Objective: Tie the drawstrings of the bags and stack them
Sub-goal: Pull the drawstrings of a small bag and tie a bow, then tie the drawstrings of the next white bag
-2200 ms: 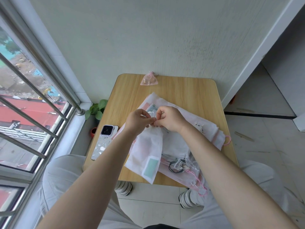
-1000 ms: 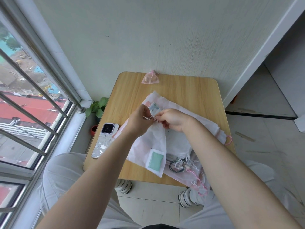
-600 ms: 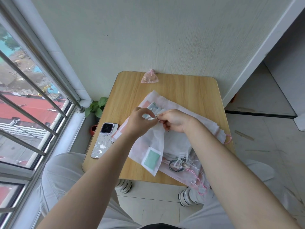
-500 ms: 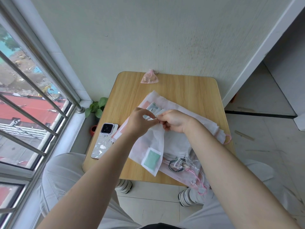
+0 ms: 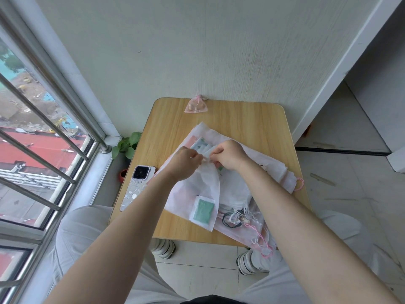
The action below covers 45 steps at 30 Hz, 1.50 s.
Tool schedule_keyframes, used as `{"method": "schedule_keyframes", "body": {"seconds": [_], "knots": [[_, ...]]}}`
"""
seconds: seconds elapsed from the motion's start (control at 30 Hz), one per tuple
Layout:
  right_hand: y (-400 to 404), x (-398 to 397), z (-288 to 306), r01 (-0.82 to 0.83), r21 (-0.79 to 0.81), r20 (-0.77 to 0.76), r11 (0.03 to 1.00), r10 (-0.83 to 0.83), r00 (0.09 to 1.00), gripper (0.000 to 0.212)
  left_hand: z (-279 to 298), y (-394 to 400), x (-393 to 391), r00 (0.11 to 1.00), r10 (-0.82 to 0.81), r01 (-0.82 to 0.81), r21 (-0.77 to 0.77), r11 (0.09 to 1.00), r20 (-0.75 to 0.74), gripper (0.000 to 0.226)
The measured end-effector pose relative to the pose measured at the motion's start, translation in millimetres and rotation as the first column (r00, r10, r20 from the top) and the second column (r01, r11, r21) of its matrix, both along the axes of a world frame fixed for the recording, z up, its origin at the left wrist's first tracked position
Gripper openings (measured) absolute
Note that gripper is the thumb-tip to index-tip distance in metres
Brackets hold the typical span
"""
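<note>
Left hand (image 5: 185,164) and right hand (image 5: 229,157) both pinch the top of a white bag (image 5: 195,194) above the counter (image 5: 252,119)

Soft daylight enters through the window (image 5: 32,150) at left; shadows are faint, focus sharp, and edges bend with wide-angle distortion.

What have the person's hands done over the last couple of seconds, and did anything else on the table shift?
Both hands stayed together over the pile. The left hand and right hand keep pinching the top of the white bag and working its drawstring; the bag's green-patch corner swung slightly. The phone, the small pink pouch and the pile of bags on the table stayed put.
</note>
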State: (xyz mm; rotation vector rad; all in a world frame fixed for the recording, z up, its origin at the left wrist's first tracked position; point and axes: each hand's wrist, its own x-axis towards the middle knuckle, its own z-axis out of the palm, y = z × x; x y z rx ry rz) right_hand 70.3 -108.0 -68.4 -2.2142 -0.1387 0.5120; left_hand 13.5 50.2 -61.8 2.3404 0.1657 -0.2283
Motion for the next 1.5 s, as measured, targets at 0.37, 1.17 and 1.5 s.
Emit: {"method": "schedule_keyframes", "body": {"seconds": [0.37, 1.17, 1.5], "knots": [[-7, 2, -20, 0.194, 0.06, -0.002, 0.979, -0.194, 0.981, 0.013, -15, 17, -5, 0.998, -0.038, 0.045, 0.168, 0.985, -0.046, 0.032], [-16, 107, 1, 0.294, 0.308, -0.336, 0.905, -0.185, 0.923, 0.024, 9, 37, 137, 0.689, 0.521, -0.652, -0.745, 0.142, -0.503, 0.021], [12, 186, -24, 0.448, 0.283, -0.26, 0.848, -0.382, 0.887, 0.053, -24, 44, 213, 0.709, 0.497, -0.686, -0.655, 0.317, -0.501, 0.043]]}}
